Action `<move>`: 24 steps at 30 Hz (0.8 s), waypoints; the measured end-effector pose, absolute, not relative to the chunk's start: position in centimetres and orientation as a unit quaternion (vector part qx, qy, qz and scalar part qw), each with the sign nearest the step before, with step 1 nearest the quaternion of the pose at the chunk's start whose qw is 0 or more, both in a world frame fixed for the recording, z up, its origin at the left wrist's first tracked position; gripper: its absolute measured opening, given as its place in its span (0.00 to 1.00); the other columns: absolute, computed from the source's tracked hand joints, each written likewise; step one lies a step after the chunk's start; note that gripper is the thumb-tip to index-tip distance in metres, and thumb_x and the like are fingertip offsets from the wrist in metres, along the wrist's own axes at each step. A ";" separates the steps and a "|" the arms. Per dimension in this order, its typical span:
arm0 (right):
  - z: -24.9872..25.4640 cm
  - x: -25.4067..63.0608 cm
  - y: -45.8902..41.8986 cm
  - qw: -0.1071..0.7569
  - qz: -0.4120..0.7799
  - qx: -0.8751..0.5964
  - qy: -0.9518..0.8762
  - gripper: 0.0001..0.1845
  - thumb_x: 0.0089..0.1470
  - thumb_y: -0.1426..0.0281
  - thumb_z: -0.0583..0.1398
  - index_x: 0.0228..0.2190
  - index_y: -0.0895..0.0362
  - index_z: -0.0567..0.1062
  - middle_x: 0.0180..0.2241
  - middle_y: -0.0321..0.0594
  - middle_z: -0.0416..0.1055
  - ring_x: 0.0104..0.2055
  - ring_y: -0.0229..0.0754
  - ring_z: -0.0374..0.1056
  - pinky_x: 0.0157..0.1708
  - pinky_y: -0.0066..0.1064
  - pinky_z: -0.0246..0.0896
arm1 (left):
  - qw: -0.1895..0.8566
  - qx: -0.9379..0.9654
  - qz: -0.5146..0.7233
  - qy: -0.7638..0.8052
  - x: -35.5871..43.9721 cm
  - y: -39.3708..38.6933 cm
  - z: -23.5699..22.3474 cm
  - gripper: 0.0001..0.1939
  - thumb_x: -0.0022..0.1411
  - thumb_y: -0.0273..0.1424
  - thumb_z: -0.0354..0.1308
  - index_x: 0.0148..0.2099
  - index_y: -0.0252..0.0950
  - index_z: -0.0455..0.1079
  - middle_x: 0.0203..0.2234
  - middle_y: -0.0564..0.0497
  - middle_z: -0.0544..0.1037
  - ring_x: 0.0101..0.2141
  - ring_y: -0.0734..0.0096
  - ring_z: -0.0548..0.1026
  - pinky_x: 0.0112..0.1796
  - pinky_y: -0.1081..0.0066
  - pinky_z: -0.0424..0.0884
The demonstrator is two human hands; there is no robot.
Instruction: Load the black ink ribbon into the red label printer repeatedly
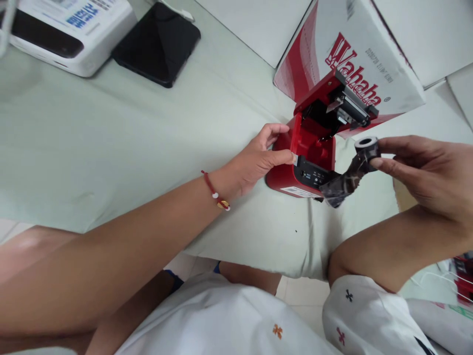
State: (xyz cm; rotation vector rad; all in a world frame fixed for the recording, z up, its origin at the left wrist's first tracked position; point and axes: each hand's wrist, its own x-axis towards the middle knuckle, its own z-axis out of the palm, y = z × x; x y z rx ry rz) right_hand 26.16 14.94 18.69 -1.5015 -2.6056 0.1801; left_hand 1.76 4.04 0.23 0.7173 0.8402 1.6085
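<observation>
A red label printer [284, 177] stands on the pale green cloth with its lid [320, 91] swung up. A metal roller mechanism shows under the lid, and the inside is hollow. My left hand [264, 155] grips the printer's near left edge, thumb over the rim by the black button panel and fingers along the outer side. To the right of the printer, my right hand [424, 172] pinches a small dark roll [369, 150] with a white core. A crumpled dark strip [342, 185] hangs from the roll toward the printer's front right corner.
Behind the printer stands a red and white carton [354, 59] against white panels. At the upper left lie a black phone [162, 42] and a white device [99, 39] with a dark front. The cloth-covered table [111, 138] ends above my lap.
</observation>
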 end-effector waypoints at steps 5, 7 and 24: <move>16.8 27.3 19.2 -0.148 0.047 -0.578 -0.801 0.17 0.56 0.63 0.68 0.47 0.47 0.87 0.44 0.39 0.85 0.46 0.51 0.77 0.50 0.45 0.68 | 0.564 0.315 0.672 0.361 1.5 4.0 0.3 0.28 0.53 0.32 0.71 0.56 0.46 0.69 0.64 0.48 0.74 0.69 0.54 0.67 0.67 0.55 0.68; 15.3 26.9 20.8 -0.208 0.069 -0.545 -0.809 0.15 0.56 0.65 0.66 0.45 0.49 0.87 0.46 0.40 0.85 0.49 0.51 0.77 0.53 0.44 0.69 | 0.566 0.316 0.670 0.362 1.5 3.9 0.3 0.28 0.54 0.32 0.71 0.56 0.46 0.69 0.64 0.48 0.74 0.69 0.54 0.67 0.66 0.55 0.68; 10.6 21.8 20.6 -0.151 0.050 -0.527 -0.835 0.26 0.50 0.72 0.63 0.51 0.52 0.86 0.39 0.42 0.85 0.36 0.47 0.76 0.38 0.35 0.67 | 0.580 0.293 0.665 0.368 1.5 3.7 1.0 0.29 0.52 0.30 0.71 0.56 0.44 0.69 0.63 0.47 0.74 0.65 0.55 0.69 0.66 0.56 0.68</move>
